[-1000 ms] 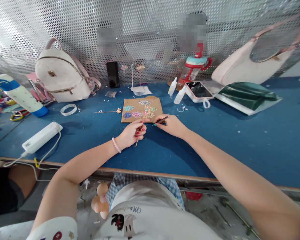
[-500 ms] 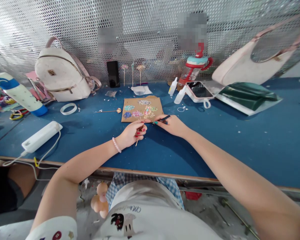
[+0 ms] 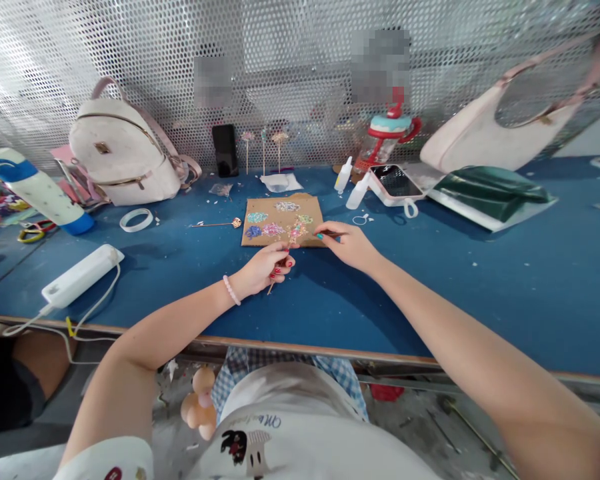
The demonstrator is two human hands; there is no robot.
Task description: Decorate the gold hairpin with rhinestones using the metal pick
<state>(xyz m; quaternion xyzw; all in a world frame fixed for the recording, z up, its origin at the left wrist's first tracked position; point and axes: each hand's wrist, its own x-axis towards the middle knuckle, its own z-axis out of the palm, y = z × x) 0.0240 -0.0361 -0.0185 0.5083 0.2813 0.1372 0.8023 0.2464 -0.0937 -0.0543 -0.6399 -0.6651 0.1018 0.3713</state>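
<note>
My left hand (image 3: pixel 264 268) is closed around a thin hair stick (image 3: pixel 270 289), whose lower end pokes out beneath the fingers. The stick's upper end is too small to make out. At the right edge of a cardboard piece (image 3: pixel 307 202), my right hand (image 3: pixel 353 245) pinches dark, slender tweezers (image 3: pixel 333 234), their tip pointing left over the board. Small piles of coloured beads lie on the cardboard, among them a blue pile (image 3: pixel 253 232), a pink pile (image 3: pixel 273 229) and a white pile (image 3: pixel 287 207). Left of it rests another hair stick (image 3: pixel 215 225) with a gold ornament.
Two glue bottles (image 3: pixel 359 191), a phone (image 3: pixel 396 181) and a green pouch (image 3: pixel 495 197) lie right of the board. Decorated sticks (image 3: pixel 279 153) stand at the back. To the left are a tape roll (image 3: pixel 136 220), a white power strip (image 3: pixel 83 275) and a backpack (image 3: pixel 125 150).
My right hand has moved slightly up and right, and the tweezers now lie flatter, pointing at the bead piles. My left hand stays nearly in place with the stick.
</note>
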